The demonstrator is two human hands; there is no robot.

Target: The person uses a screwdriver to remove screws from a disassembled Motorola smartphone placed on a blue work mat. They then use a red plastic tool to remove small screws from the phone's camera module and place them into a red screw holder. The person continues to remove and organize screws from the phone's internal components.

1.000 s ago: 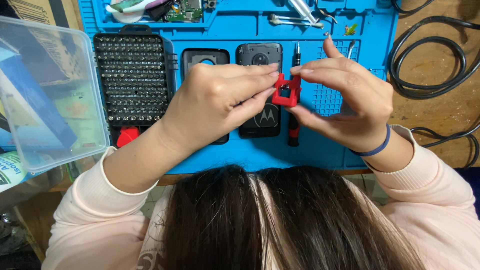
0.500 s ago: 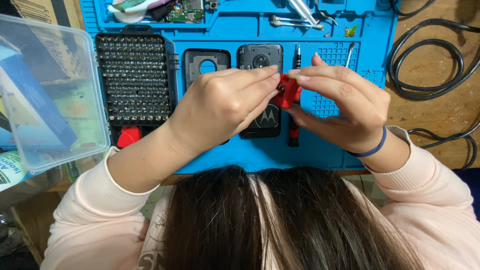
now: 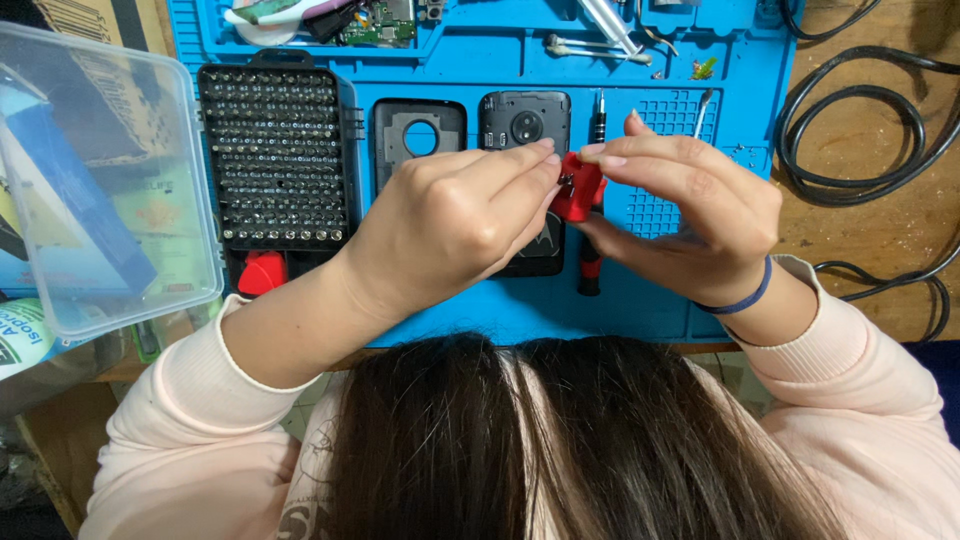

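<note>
My left hand (image 3: 450,225) and my right hand (image 3: 690,205) meet above a blue work mat (image 3: 700,60), both pinching a small red plastic part (image 3: 578,188) between the fingertips. Right below the hands lies a black phone (image 3: 525,125), back side up, mostly covered by my left hand. A dark phone back cover (image 3: 420,130) with a round hole sits just left of it. A red and black screwdriver (image 3: 592,265) lies on the mat under my right hand. My dark hair fills the bottom of the view.
A black case of several screwdriver bits (image 3: 280,150) stands at the left of the mat, its clear lid (image 3: 100,190) open beside it. A circuit board (image 3: 375,20) and metal tools (image 3: 600,30) lie along the mat's far edge. Black cables (image 3: 870,130) coil on the wooden table at right.
Both hands shifted slightly and turned the red part between the fingertips; it now shows less of its square face. My right index finger lowered onto it.
</note>
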